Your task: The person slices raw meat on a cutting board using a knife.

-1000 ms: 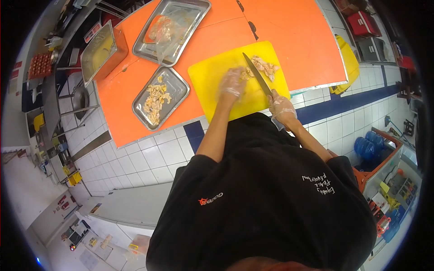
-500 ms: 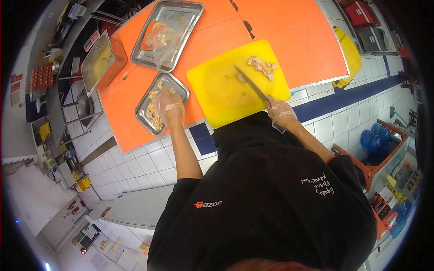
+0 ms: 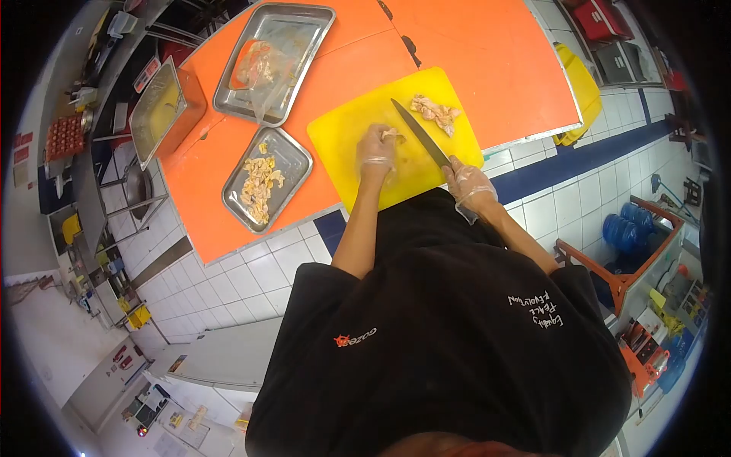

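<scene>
My right hand (image 3: 470, 185), in a clear plastic glove, is closed round the handle of a kitchen knife (image 3: 421, 133). Its long blade lies over the yellow cutting board (image 3: 343, 122). My left hand (image 3: 377, 148), also gloved, is over the board left of the blade, its fingers curled on a small pale piece of meat (image 3: 391, 133). Beyond the knife, a larger lump of pale meat (image 3: 436, 114) rests near the board's far right corner. Chopped meat pieces (image 3: 259, 186) lie in a small metal tray (image 3: 293, 175) left of the board.
A larger metal tray (image 3: 304, 65) holds a plastic bag (image 3: 278, 72) with pale food inside. At the left edge of the orange table (image 3: 205, 221) stands a deep metal container (image 3: 190, 99) with yellowish contents. Blue water jugs (image 3: 628, 228) are at the right.
My left hand has moved right from the small tray to the cutting board, where it grips a small meat piece. The knife stays in my right hand, almost unmoved.
</scene>
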`<state>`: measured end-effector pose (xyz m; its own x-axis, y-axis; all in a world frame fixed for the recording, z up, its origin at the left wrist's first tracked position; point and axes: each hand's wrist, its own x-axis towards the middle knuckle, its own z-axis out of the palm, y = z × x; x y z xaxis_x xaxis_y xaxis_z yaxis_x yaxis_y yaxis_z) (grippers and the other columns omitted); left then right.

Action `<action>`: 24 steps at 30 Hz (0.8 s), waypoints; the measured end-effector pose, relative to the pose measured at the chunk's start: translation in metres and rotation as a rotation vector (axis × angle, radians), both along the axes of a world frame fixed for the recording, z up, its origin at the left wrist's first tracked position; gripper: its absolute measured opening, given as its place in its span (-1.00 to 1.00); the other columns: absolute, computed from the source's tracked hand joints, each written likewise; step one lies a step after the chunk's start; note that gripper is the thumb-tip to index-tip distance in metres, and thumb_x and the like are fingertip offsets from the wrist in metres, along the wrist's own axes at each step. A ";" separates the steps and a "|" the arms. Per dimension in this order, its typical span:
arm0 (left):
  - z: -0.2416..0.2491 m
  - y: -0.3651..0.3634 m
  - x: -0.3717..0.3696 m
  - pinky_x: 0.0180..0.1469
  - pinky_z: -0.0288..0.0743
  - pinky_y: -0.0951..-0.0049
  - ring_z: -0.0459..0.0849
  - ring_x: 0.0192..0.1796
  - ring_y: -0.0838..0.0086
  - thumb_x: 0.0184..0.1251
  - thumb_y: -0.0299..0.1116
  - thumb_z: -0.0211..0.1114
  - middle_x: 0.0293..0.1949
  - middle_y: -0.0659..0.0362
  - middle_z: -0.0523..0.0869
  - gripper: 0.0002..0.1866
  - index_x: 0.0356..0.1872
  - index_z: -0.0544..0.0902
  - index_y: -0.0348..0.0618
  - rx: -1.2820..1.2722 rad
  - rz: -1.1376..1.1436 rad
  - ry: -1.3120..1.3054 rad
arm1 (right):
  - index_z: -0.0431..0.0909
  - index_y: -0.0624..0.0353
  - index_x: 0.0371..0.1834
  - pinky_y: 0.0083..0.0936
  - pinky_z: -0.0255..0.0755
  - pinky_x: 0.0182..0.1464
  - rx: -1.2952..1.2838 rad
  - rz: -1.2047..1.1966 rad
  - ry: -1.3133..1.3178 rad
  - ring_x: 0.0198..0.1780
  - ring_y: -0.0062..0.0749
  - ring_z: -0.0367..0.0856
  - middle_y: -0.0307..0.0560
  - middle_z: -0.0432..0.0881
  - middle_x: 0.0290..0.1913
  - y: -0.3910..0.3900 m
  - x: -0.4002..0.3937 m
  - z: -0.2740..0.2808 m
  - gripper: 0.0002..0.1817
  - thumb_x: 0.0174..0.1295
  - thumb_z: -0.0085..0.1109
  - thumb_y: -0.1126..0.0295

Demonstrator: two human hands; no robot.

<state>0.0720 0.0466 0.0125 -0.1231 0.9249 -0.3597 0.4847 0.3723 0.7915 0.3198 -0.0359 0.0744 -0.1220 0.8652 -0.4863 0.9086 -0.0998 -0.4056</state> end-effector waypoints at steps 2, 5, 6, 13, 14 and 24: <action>0.005 -0.004 -0.004 0.20 0.70 0.18 0.88 0.07 0.13 0.63 -0.17 0.43 0.03 -0.06 0.90 -0.66 0.16 0.75 -0.23 0.007 0.077 -0.072 | 0.52 0.21 0.52 0.24 0.60 0.23 0.042 0.006 0.033 0.13 0.45 0.77 0.47 0.81 0.05 -0.005 -0.001 -0.009 -0.42 0.77 -0.16 -0.01; -0.030 -0.014 -0.020 0.16 0.69 0.23 0.88 0.00 0.23 0.62 -0.14 0.45 -0.06 -0.03 0.91 -0.62 0.12 0.75 -0.31 0.025 0.169 -0.196 | 0.53 0.17 0.50 0.23 0.61 0.21 -0.017 0.064 0.024 0.13 0.42 0.78 0.44 0.82 0.04 -0.004 -0.011 0.002 -0.44 0.77 -0.17 0.00; -0.025 -0.014 -0.023 0.16 0.69 0.24 0.87 -0.01 0.28 0.60 -0.14 0.47 -0.07 -0.01 0.91 -0.60 0.10 0.75 -0.34 0.037 0.182 -0.248 | 0.53 0.17 0.50 0.23 0.61 0.21 -0.017 0.065 0.026 0.13 0.42 0.78 0.44 0.82 0.04 -0.003 -0.015 0.008 -0.44 0.77 -0.17 0.00; 0.022 -0.041 -0.046 0.08 0.70 0.20 0.89 -0.04 0.19 0.53 -0.08 0.47 -0.09 -0.07 0.92 -0.60 0.01 0.78 -0.29 -0.160 0.270 0.006 | 0.54 0.18 0.28 0.23 0.63 0.08 -0.109 0.214 -0.084 0.00 0.36 0.81 0.32 0.84 -0.09 0.002 -0.024 0.003 -0.57 0.81 -0.16 0.06; 0.033 -0.045 -0.050 0.07 0.70 0.16 0.89 -0.04 0.12 0.55 -0.11 0.44 -0.08 -0.10 0.91 -0.63 0.00 0.79 -0.27 -0.158 0.265 0.104 | 0.55 0.16 0.27 0.22 0.64 0.06 -0.118 0.188 -0.115 0.00 0.34 0.82 0.31 0.85 -0.09 0.004 -0.023 0.004 -0.59 0.81 -0.16 0.07; 0.020 -0.053 -0.060 0.14 0.67 0.01 0.83 0.07 -0.08 0.55 -0.33 0.30 -0.17 -0.13 0.84 -0.78 -0.03 0.79 -0.25 0.501 0.080 0.579 | 0.58 0.14 0.33 0.22 0.64 0.03 -0.049 0.093 -0.085 -0.04 0.35 0.82 0.30 0.84 -0.11 0.017 -0.035 0.033 -0.55 0.80 -0.13 0.04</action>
<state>0.0120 -0.0069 0.0327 -0.2376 0.9408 0.2420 0.8596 0.0876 0.5033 0.2851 -0.0186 0.1073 -0.1577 0.8270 -0.5397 0.9457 -0.0309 -0.3237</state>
